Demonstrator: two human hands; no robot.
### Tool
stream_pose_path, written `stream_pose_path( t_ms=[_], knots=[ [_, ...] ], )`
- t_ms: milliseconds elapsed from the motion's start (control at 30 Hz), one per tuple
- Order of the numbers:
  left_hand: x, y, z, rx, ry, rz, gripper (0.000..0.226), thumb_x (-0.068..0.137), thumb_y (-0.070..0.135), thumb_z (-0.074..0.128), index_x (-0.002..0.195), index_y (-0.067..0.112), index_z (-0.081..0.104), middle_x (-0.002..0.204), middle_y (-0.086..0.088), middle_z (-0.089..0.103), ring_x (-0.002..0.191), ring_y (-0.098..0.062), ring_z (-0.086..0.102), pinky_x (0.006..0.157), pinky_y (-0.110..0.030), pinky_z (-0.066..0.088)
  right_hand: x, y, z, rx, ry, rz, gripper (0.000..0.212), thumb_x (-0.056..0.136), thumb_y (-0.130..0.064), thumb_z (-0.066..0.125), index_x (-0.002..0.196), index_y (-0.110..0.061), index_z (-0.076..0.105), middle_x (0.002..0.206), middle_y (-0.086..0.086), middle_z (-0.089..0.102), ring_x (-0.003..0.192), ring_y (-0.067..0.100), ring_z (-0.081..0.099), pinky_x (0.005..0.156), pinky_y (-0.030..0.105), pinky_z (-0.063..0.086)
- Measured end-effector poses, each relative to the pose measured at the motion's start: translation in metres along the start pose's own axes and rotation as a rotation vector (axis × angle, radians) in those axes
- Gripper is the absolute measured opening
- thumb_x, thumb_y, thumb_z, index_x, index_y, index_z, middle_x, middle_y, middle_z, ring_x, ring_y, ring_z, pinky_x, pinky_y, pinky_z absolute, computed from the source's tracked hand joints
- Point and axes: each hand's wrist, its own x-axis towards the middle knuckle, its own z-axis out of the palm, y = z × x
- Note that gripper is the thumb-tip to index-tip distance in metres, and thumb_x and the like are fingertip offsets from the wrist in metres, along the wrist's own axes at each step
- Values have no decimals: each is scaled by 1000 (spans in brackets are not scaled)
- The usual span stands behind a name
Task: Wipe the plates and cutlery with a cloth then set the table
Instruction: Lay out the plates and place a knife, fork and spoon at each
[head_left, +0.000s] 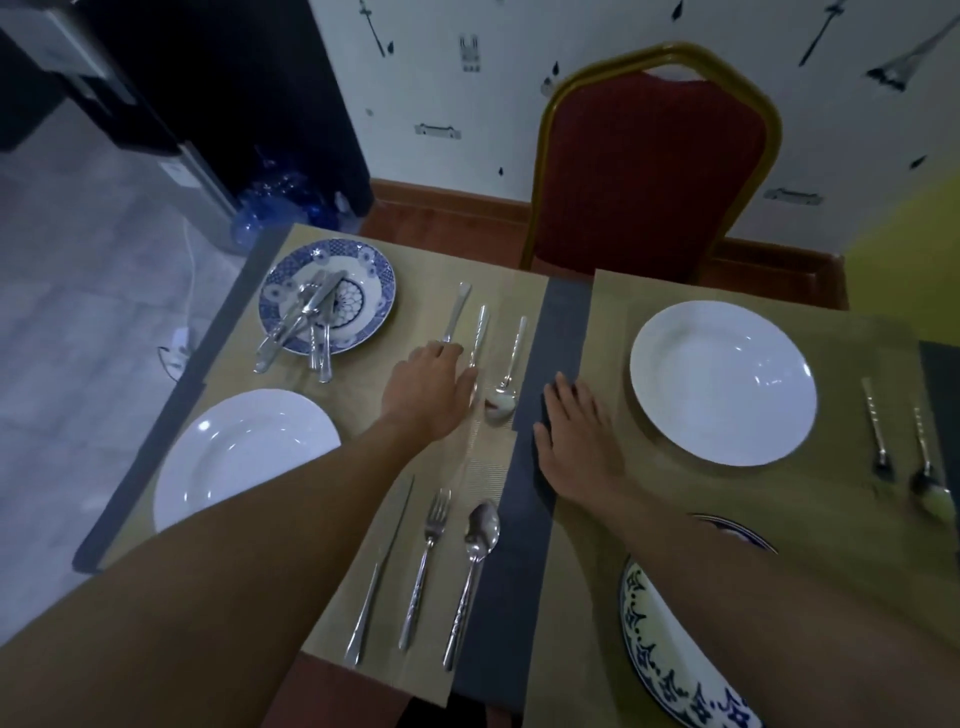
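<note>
Tan placemats (753, 499) cover the table, with a red chair (652, 171) beyond. White plates sit at left (244, 457) and right (722, 382); a blue-patterned plate (376, 283) holds piled cutlery (306, 312). Left hand (431, 392) lies over two utensil handles (483, 325), fingers seemingly flat, grip unclear. Right hand (576, 436) rests flat, fingers spread, holding nothing.

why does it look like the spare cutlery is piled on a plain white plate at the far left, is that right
Not quite: the head view shows the spare cutlery piled on a blue patterned plate at the far left, not a plain white one. The white plate nearer on that side is bare.
</note>
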Motion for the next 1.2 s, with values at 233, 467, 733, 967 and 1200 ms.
stream_pose_path(
  t_ms=[233,467,733,967,1200],
  knots=[
    [5,-51,-11,-71,97,-96,42,103,35,44,134,10,56,126,-13,62,114,-31,59,95,-46,49,0,-7,40,19,132,55,81,102,-58,6,167,-11,12,175,7,4,162,29,5,131,46,1],
    [21,-95,-34,-64,267,-166,33,102,32,46,119,10,64,112,-11,67,101,-28,63,88,-46,53,-1,-4,54,-63,228,60,74,107,-54,18,165,-9,23,173,9,17,161,30,16,129,48,11],
    [39,-140,-47,-59,149,-492,28,100,29,51,101,7,70,86,-8,69,83,-26,67,72,-35,51,0,-3,55,-90,256,69,75,105,-56,19,164,-9,25,173,8,18,160,29,19,129,49,15],
    [50,-147,-56,-44,151,-569,25,97,16,51,115,-1,58,115,-20,58,101,-35,59,86,-45,52,1,-7,53,-85,295,72,75,104,-54,24,162,-7,32,171,9,27,157,30,27,127,48,16],
    [54,-175,-61,9,88,-561,18,94,16,56,90,2,67,84,-14,64,76,-30,61,68,-36,51,3,-7,54,-88,314,73,76,103,-54,27,162,-7,33,170,9,28,157,31,28,127,49,18]
  ],
)
